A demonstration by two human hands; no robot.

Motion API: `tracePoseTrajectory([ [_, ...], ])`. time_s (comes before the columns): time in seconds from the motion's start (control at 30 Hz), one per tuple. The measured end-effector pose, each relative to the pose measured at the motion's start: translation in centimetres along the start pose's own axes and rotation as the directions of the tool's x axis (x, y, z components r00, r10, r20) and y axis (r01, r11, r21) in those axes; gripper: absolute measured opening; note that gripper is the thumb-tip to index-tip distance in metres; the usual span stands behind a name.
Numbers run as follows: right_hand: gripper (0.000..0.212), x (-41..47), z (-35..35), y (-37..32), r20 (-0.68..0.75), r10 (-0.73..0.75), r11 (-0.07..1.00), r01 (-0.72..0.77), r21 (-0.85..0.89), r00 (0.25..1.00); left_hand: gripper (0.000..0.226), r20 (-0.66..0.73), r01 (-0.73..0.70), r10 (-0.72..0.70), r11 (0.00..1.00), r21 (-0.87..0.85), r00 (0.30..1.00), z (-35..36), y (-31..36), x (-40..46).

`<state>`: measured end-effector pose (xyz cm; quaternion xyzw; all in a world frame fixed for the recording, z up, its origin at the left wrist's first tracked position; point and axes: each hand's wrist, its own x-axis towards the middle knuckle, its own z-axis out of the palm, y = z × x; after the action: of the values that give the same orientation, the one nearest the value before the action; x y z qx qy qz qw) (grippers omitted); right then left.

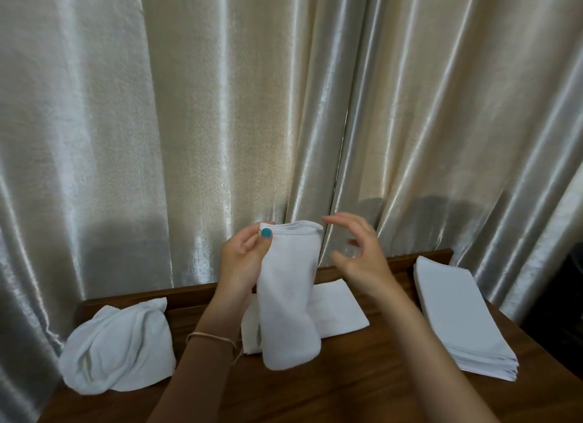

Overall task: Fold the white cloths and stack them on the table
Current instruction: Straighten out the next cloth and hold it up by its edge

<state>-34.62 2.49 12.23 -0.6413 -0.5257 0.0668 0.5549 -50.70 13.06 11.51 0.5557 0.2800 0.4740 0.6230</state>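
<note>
Aloft, white cloth [288, 296] pinched in left grip [244, 258], right grip [356, 252] spread, no writing.

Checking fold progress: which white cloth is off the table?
The cloth hanging from the left hand; the crumpled pile, flat cloth and folded stack all lie on the table.

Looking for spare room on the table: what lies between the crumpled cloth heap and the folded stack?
In the head view, a flat white cloth lies between the heap and stack, with bare wood on either side.
</note>
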Motion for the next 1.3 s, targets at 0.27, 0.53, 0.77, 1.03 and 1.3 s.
tracePoseTrajectory([
  [0.27,0.055,0.9,0.3,2.4,0.365,0.029,0.961,0.073,-0.265,0.931,0.012,0.132,-0.055,0.046,0.996,0.072,0.99,-0.9,0.2,0.1],
  [0.53,0.045,2.5,-0.8,2.1,0.502,0.104,0.929,0.097,-0.358,0.859,0.015,0.189,-0.101,0.09,0.994,0.05,0.978,-2.4,1.5,0.8],
  [0.77,0.01,5.0,-3.1,-0.1,0.401,0.03,0.984,0.044,-0.172,0.916,0.011,0.082,-0.164,0.157,0.983,0.087,0.984,-3.3,2.2,2.3],
  [1.03,0.065,6.0,-4.3,-2.6,0.237,-0.07,0.997,0.063,0.038,0.969,0.003,-0.096,-0.271,0.283,0.954,0.128,0.954,-1.4,1.3,2.0],
  [1.3,0.047,5.1,-0.8,-4.4,0.474,0.042,0.96,0.096,-0.262,0.88,0.009,0.193,-0.27,0.236,0.946,0.181,0.953,3.0,0.5,1.0],
])
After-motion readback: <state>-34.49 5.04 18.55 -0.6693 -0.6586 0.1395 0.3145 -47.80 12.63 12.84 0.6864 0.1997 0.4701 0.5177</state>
